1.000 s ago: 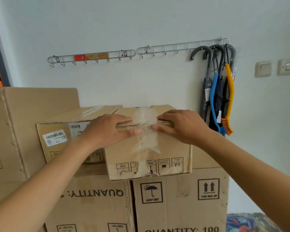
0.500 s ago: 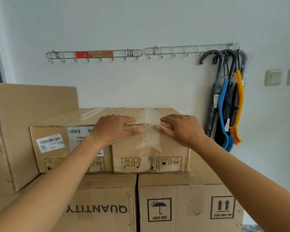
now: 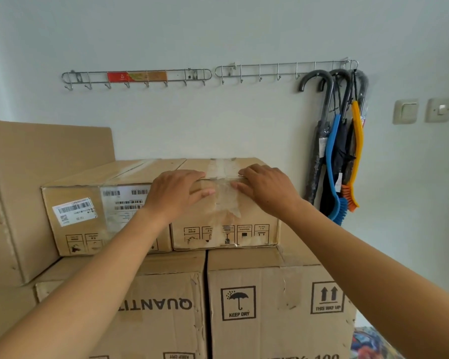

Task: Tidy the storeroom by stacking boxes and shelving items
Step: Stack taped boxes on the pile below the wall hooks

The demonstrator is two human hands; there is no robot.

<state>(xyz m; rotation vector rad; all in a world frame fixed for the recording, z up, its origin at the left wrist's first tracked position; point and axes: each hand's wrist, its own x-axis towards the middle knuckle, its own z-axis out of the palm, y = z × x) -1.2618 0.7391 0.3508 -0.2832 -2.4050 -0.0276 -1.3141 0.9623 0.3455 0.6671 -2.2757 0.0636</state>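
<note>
Both grips flat on the taped carton atop the stack

The left grip and right grip, bare hands, lay open with fingers nearly straight over the top front edge of the taped carton, thumbs on its front face, pressing rather than clasping. The carton sat on the KEEP DRY carton, its left side against the labelled carton. Its right edge stood free, with bare wall before the hanging umbrellas. Whether its rear touched the wall was unclear.
</note>
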